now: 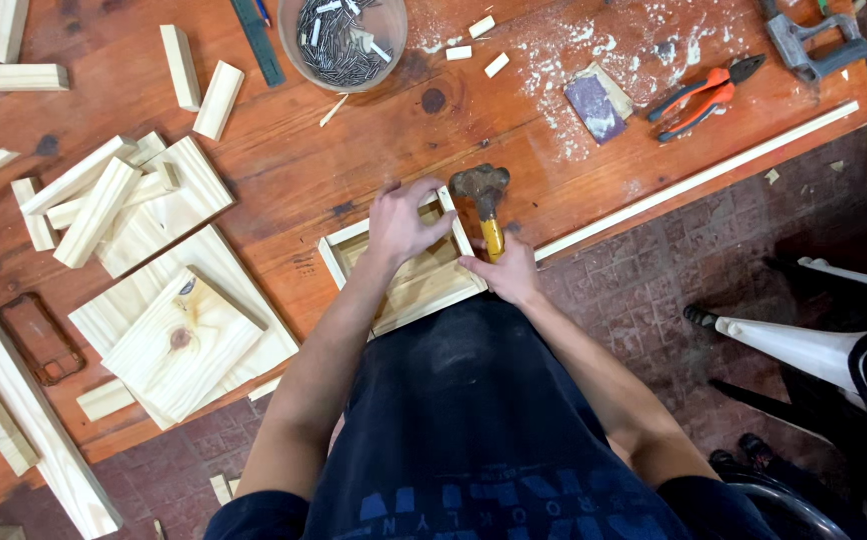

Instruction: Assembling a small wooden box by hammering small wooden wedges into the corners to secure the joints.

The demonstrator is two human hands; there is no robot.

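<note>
A small pale wooden frame (354,236) lies at the near edge of a reddish wooden workbench (294,170). My left hand (401,224) presses flat on the frame, fingers spread over its far right corner. My right hand (507,272) grips the yellow handle of a hammer (485,196). The hammer's rusty head sits just past the frame's right side.
A tub of nails (344,40) stands at the back. Pale wood blocks and boards (169,330) cover the left. Red pliers (704,95), a sanding block (596,105), a grey tool (814,45) and a long thin strip (699,180) lie at the right. A white chair (814,345) stands on the floor.
</note>
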